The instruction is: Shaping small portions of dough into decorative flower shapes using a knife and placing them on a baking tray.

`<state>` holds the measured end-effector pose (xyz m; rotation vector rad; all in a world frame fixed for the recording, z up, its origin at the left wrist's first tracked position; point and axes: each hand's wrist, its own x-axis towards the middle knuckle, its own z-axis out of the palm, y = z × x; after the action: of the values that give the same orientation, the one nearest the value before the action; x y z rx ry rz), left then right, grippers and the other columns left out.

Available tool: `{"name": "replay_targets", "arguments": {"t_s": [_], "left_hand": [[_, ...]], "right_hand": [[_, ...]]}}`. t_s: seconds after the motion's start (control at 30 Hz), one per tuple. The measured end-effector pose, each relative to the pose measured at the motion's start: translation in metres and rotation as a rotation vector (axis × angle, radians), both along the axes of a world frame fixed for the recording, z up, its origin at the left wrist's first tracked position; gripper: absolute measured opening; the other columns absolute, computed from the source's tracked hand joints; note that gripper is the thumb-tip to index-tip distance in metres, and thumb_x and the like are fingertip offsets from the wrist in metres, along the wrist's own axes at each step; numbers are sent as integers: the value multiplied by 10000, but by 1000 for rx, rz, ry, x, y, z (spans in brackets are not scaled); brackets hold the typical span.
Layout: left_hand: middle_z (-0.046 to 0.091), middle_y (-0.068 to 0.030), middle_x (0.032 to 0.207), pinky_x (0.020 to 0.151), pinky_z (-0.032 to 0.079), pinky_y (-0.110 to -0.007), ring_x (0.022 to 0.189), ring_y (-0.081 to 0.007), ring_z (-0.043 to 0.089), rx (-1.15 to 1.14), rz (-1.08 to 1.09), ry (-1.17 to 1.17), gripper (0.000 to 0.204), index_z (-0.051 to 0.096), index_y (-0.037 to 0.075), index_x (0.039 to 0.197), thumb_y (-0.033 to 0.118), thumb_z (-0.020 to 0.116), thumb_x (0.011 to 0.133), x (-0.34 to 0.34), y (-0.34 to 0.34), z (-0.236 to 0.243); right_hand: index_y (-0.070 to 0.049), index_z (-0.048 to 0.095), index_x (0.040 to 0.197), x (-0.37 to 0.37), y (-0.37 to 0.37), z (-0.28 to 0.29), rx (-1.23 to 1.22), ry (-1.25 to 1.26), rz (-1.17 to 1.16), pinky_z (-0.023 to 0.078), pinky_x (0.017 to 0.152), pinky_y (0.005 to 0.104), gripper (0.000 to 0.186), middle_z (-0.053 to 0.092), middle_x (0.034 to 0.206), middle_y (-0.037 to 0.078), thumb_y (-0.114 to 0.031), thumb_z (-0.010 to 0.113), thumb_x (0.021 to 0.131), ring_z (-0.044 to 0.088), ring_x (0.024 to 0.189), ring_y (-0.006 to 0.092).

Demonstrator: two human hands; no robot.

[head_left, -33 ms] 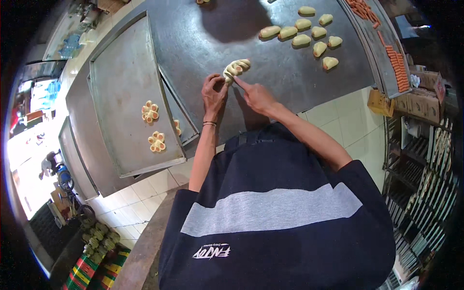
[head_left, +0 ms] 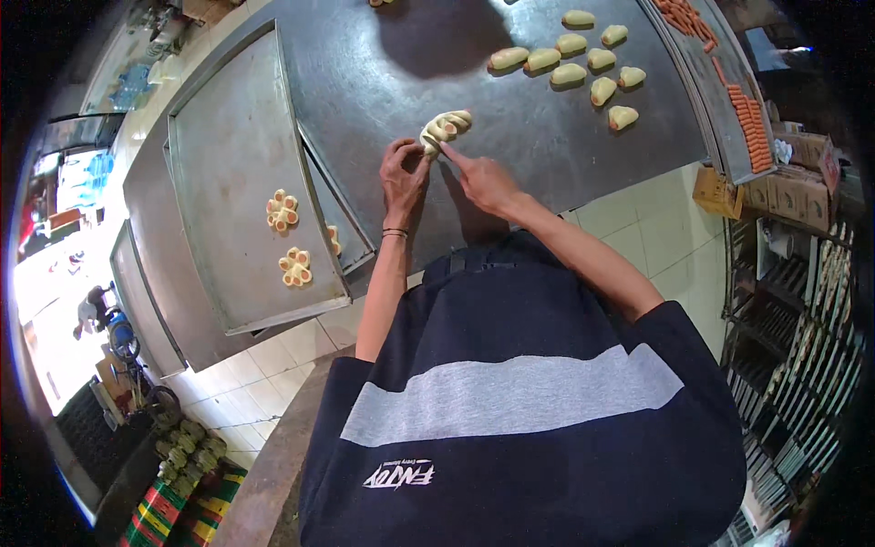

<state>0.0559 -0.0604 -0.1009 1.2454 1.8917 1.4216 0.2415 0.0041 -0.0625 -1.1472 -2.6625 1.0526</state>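
Note:
A strip of pale dough [head_left: 445, 129], cut into segments with reddish sausage ends showing, curves across the steel table. At its near end, my left hand [head_left: 402, 178] pinches the dough between thumb and fingers. My right hand [head_left: 490, 185] comes in from the right with its index finger stretched out, the tip touching the dough's near part. Its other fingers are curled and partly hidden. Left of my hands, a metal baking tray [head_left: 232, 155] carries two flower-shaped sausage dough pieces [head_left: 295, 267]. Another piece [head_left: 334, 240] shows partly on a second tray beneath.
Several uncut dough-wrapped sausages [head_left: 568, 76] lie at the far right of the steel table [head_left: 365, 100]. Beyond them, a tray [head_left: 743, 128] holds rows of bare sausages. Cardboard boxes [head_left: 786, 187] and a dark rack [head_left: 793, 319] stand at the right.

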Motion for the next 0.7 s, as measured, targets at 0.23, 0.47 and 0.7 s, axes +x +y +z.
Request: {"name": "replay_targets", "arguments": {"t_s": [0.23, 0.47, 0.7], "left_hand": [[690, -104, 1159, 854, 601, -340, 976, -229, 727, 48, -39, 162, 178, 731, -25, 1046, 42, 779, 888, -5, 16, 6], [667, -125, 1181, 874, 606, -363, 1014, -273, 709, 33, 323, 31, 137, 741, -19, 1014, 41, 759, 893, 5, -8, -7], [560, -142, 1426, 1078, 484, -457, 1285, -337, 587, -183, 430, 386, 389, 659, 45, 1205, 187, 828, 885, -3, -8, 0]], "right_hand": [[-190, 269, 1676, -8, 5, -7, 92, -88, 50, 557, 749, 602, 779, 729, 901, 268, -41, 514, 952, 697, 843, 501], [-312, 375, 1634, 56, -9, 11, -55, -155, 102, 568, 760, 573, 722, 717, 935, 271, -79, 524, 967, 709, 848, 458], [-333, 556, 1527, 107, 52, 1, 197, -151, -236, 549, 787, 528, 619, 647, 942, 229, -109, 619, 953, 667, 867, 426]]}}
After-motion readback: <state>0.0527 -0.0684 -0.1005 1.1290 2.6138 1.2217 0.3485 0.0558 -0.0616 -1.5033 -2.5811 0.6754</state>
